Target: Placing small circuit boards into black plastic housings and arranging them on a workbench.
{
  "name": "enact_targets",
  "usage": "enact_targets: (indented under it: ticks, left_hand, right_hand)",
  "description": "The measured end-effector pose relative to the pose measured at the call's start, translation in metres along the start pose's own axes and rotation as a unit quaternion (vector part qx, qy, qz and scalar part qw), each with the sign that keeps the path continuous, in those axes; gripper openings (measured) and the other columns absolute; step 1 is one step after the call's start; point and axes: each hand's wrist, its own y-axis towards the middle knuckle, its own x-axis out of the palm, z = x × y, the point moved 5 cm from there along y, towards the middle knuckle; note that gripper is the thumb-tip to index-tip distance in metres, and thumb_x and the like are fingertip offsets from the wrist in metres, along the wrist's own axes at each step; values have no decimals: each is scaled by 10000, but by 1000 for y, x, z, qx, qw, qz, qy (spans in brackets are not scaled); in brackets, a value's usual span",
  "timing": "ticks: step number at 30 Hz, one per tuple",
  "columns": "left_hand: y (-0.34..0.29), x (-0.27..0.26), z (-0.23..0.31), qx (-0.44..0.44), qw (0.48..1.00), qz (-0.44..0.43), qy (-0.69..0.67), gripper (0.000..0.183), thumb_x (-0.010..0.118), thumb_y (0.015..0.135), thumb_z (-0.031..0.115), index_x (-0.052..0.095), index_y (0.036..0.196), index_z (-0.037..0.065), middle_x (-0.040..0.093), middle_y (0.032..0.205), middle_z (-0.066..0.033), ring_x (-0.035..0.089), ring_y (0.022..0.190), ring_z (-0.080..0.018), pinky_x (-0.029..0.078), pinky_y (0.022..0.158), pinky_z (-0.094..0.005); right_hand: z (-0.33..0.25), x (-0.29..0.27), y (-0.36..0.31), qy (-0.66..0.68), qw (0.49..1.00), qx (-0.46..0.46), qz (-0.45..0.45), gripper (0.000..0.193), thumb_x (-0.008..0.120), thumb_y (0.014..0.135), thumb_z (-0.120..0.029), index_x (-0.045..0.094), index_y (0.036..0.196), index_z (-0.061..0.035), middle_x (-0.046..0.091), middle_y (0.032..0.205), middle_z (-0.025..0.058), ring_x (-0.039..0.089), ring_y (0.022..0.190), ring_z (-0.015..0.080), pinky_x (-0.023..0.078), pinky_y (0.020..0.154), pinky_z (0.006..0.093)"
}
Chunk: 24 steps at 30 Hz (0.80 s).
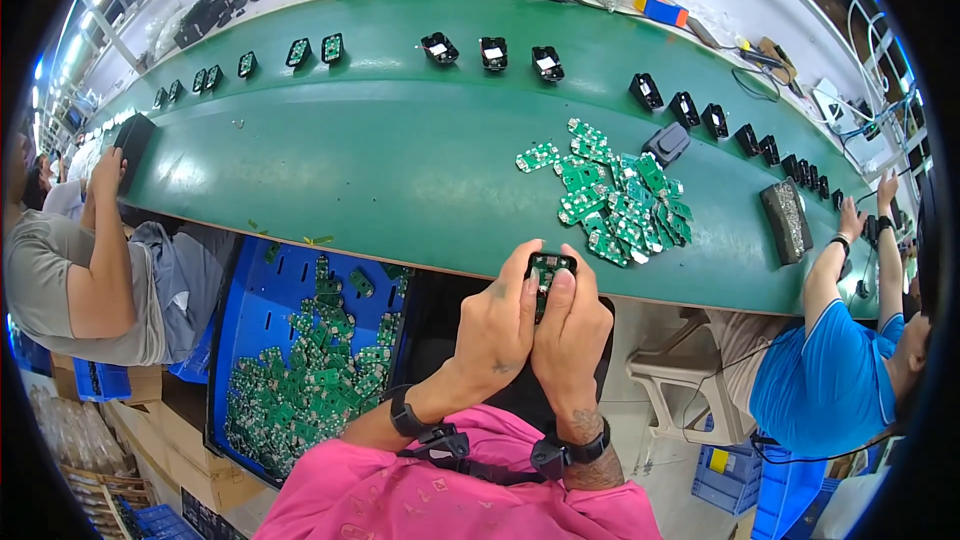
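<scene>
At the near edge of a green counter (pixel 350 170), we hold a small black case (pixel 573 261) between our two hands, a green circuit board (pixel 544 276) showing in its open face. Our left hand (pixel 495 322) clasps one side and our right hand (pixel 572 335) the other, thumbs at the front. We judge the step in hand to be seating the board in the case; whether it lies fully home we cannot tell, as our thumbs cover part of it. The next move, in our view, calls for even thumb pressure and a steady grip, so the board does not tilt. Ahead of us, slightly right, lies a loose heap of boards (pixel 625 202), a dark grey case (pixel 667 143) beside it. Along the counter's far side, cases to the left (pixel 332 48) show green boards; those near the middle (pixel 546 64) show white patches. Below, to our left, a blue bin (pixel 258 302) holds many more boards. Co-workers flank us on both sides.
</scene>
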Motion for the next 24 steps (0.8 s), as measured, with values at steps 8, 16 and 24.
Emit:
enact_targets:
  ticks: [8, 16, 24]
  left_hand:
    - [10, 11, -16, -22, 999, -3, 24, 321, 480, 1020, 143, 546, 1306, 13, 662, 851, -241, 691, 745, -400, 536, 636, -407]
    - [11, 11, -4, -3, 999, -30, -24, 392, 469, 1009, 102, 493, 1356, -78, 609, 1267, -277, 621, 1154, -417, 486, 982, -407]
    - [25, 13, -28, -101, 971, -104, -188, 400, 505, 998, 82, 512, 1381, -33, 621, 1299, -182, 659, 1087, -232, 549, 888, -324]
  right_hand:
    - [24, 11, 17, -23, 999, -34, -2, 307, 518, 1024, -204, 622, 1200, 25, 660, 775, 230, 663, 651, 387, 497, 558, 435]
    - [17, 1, 18, 40, 999, 4, 6, 286, 466, 1046, -186, 620, 1209, -8, 667, 820, 204, 669, 688, 374, 502, 599, 410]
    - [32, 5, 29, 80, 993, 45, -74, 294, 506, 1026, -171, 594, 1244, 6, 659, 839, 200, 681, 718, 309, 518, 658, 379]
